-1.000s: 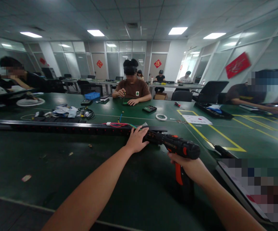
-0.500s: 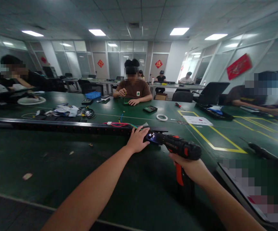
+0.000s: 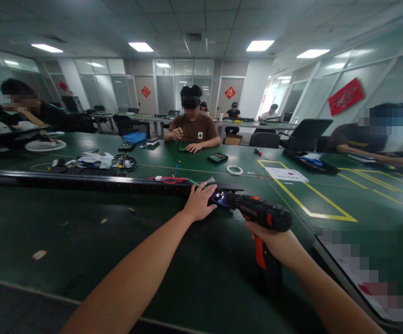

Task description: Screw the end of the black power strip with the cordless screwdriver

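A long black metal rail (image 3: 118, 184) lies across the table, with small red marks along its near side. My left hand (image 3: 200, 202) is on its right end, fingers over the top and thumb on the near side, gripping it. My right hand (image 3: 269, 234) is closed around the handle of a black and orange cordless drill (image 3: 266, 212). The drill points left at the rail's end, where a bright light glows beside my left thumb. Its bit and the exact contact point cannot be made out. Red and green wires (image 3: 173, 180) lie along the rail near my left fingers.
Behind the rail lie bundled cables (image 3: 126, 162), a white tape roll (image 3: 235, 170) and a black case (image 3: 217, 157). Yellow tape frames a paper sheet (image 3: 287, 174) on the right. A person (image 3: 192, 130) works opposite; others sit at both sides. Scraps (image 3: 40, 255) dot the near tabletop.
A long dark tool at the right side of the table has gone from where it was; a dark thing shows at the right edge. My hands, the drill and the rail look unmoved.
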The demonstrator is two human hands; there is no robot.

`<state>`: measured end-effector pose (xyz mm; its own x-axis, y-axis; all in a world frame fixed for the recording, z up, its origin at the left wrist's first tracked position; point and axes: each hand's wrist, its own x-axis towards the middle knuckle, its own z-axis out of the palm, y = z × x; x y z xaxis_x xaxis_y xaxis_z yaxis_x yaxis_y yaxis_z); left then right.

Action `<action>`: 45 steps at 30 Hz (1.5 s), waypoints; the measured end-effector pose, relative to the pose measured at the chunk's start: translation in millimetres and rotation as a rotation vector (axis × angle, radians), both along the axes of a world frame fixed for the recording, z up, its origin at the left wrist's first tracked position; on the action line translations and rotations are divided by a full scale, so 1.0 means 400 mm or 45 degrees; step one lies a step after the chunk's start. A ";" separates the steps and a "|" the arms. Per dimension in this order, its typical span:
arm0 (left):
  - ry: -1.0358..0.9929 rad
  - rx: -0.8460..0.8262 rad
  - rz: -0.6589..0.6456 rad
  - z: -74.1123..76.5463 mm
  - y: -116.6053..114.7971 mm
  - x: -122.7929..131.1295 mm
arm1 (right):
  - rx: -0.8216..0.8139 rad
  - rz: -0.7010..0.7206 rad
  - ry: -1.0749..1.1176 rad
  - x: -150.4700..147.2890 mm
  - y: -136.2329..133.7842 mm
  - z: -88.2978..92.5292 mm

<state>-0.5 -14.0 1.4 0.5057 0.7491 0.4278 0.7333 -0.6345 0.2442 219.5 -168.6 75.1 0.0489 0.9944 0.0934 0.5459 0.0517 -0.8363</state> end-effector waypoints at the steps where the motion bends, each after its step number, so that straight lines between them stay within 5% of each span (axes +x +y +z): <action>1: -0.003 0.003 0.000 -0.001 0.000 0.000 | -0.002 -0.008 0.003 -0.001 0.000 0.001; 45: 0.012 0.038 0.014 0.001 0.001 0.001 | -0.043 0.026 0.033 -0.003 -0.005 0.001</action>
<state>0.1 -13.7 1.9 0.5017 0.7414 0.4458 0.7423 -0.6335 0.2183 218.5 -170.7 75.4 0.0303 0.9978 0.0590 0.5232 0.0345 -0.8515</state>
